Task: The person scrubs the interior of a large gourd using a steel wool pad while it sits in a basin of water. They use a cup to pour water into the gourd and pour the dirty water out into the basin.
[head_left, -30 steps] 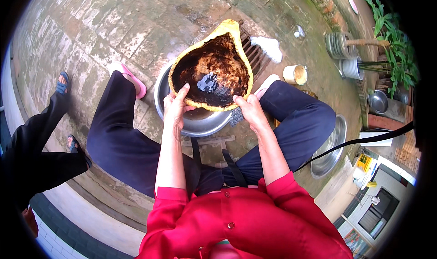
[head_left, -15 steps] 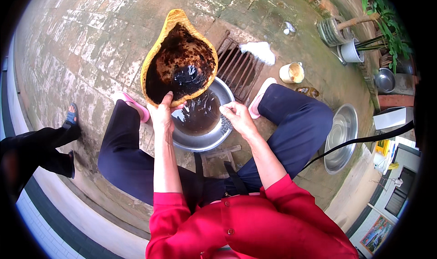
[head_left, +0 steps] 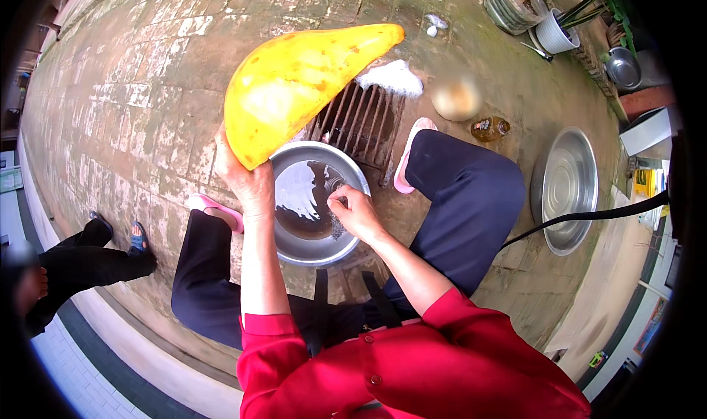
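My left hand [head_left: 247, 180] grips a halved gourd ladle [head_left: 294, 84] by its rounded end. The ladle's smooth yellow outside shows, its narrow tip pointing to the upper right; its inside is turned out of sight. Below it stands a metal basin [head_left: 291, 251] with dark water [head_left: 318, 198] that reflects light. Over the basin's right part, my right hand [head_left: 355, 213] is closed, fingertips pinched together. A grey, speckled patch shows just under its fingers, but I cannot make out what the hand holds.
Beyond the basin lies a rusty drain grate [head_left: 361, 121] with white foam [head_left: 398, 78]. To the right are a blurred round container [head_left: 456, 97], a brown jar [head_left: 490, 129] and a large metal basin [head_left: 567, 191]. A person's dark-trousered legs [head_left: 88, 264] show at left.
The ladle has been turned over from its dark, stained inside to its yellow outside, its tip swinging right. My right hand has moved left and down over the basin. The view has shifted.
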### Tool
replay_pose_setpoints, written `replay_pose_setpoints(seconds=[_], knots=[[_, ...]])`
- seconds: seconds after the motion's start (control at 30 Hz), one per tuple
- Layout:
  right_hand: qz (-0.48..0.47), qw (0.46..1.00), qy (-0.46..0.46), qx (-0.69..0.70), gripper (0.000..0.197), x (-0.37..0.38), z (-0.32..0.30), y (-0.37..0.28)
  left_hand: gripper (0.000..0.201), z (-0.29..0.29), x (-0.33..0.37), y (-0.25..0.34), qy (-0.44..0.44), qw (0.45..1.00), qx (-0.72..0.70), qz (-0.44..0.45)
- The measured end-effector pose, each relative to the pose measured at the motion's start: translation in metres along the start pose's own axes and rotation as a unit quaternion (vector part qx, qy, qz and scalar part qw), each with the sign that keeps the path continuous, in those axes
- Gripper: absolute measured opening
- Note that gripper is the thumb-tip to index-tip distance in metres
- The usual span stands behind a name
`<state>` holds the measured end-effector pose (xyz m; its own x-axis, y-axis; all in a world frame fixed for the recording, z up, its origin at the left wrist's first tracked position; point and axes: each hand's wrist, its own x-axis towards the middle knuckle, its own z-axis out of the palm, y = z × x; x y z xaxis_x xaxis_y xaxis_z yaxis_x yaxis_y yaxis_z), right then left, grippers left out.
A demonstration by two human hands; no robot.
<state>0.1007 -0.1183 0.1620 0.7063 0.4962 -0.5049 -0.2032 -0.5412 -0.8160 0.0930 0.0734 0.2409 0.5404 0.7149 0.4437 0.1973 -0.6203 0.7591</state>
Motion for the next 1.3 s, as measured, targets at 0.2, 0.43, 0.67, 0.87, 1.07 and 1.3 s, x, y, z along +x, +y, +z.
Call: replay_pose_setpoints(seconds=[0.2,0.43,0.67,0.87,1.07,1.3], knots=[[0.005,1.000,0.001,-0.026,0.025,-0.004,0.001,-0.011,0.028,-0.005,-0.004,-0.013,0.019,1.000,0.007,-0.017],[-0.036,0.990,0.135,-0.005,0.052,0.017,0.020,0.036,0.028,-0.026,-0.077,-0.050,0.112,0.897,-0.235,-0.357],[0.100,0.987,0.083,0.099,0.036,0.042,0.037,0.062,0.041,-0.032,-0.175,-0.105,0.120,0.778,-0.213,-0.578],[0.143,0.986,0.087,-0.026,0.025,0.052,0.047,0.076,0.040,-0.016,-0.179,-0.104,0.126,0.745,-0.194,-0.625],[0.112,0.967,0.054,-0.223,0.027,0.078,0.059,0.083,0.037,-0.012,-0.182,-0.111,0.135,0.756,-0.189,-0.612],[-0.091,0.867,-0.040,-0.489,0.029,0.100,0.079,0.106,0.034,-0.021,-0.174,-0.109,0.165,0.724,-0.231,-0.629]])
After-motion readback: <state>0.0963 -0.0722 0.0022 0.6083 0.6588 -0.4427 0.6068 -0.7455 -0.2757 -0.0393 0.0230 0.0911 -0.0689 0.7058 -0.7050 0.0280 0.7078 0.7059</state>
